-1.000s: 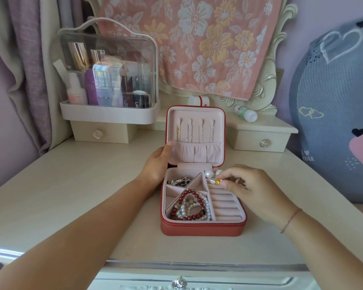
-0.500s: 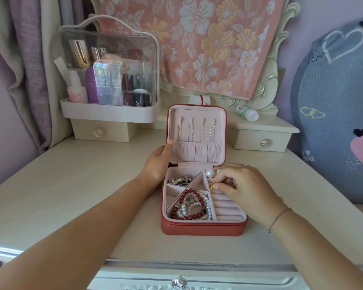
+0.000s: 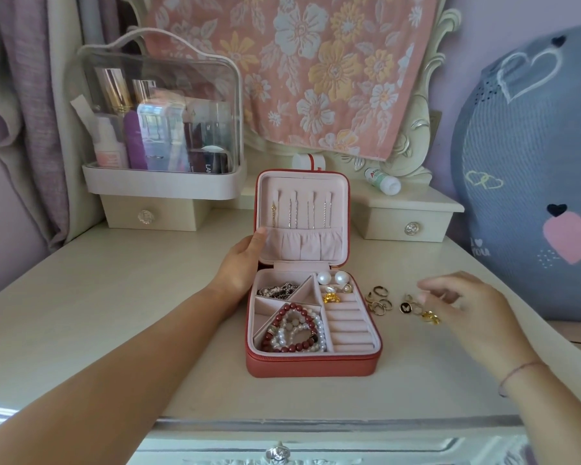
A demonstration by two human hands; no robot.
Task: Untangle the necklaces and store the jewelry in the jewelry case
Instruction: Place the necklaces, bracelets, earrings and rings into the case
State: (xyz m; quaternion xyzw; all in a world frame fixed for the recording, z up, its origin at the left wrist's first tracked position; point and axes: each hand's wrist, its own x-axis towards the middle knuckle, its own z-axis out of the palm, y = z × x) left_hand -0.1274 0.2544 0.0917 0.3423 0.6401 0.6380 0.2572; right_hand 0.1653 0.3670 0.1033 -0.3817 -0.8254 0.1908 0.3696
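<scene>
On the tabletop (image 3: pixel 114 313), just right of the open jewelry case (image 3: pixel 312 365), note the loose rings (image 3: pixel 379 301) in a small cluster. A black-faced ring (image 3: pixel 406 307) and a gold piece (image 3: pixel 431 318) lie slightly farther right. Your right grip (image 3: pixel 467 303) hovers over that far group, fingers apart and loosely curved; motion blur hides the tips, but nothing appears held. Your left grip (image 3: pixel 240 266) is clamped on the left edge of the lid (image 3: pixel 302 196), thumb on the pink lining, holding it upright. Stored, by the look of it: necklaces (image 3: pixel 302 214) hung straight in the lid, bead bracelets (image 3: pixel 296 330) in the front-left compartment, a dark chain (image 3: pixel 277 292) in the rear-left one, pearl studs (image 3: pixel 331 277) at the rear right, and one gold ring (image 3: pixel 331 298) in the ring rolls (image 3: pixel 349 330). Relation that matters: the unstored rings sit beneath and just left of your right grip, with the case farther left again. The right grip is therefore clearly the nearer one, and the left is occupied. The roll slots run left to right across the case, and most look free. Judgement: pinch one ring, carry it leftward, and press it band-down into a slot. Risk: small rings may skid on the tabletop or scatter when the cluster is touched.
</scene>
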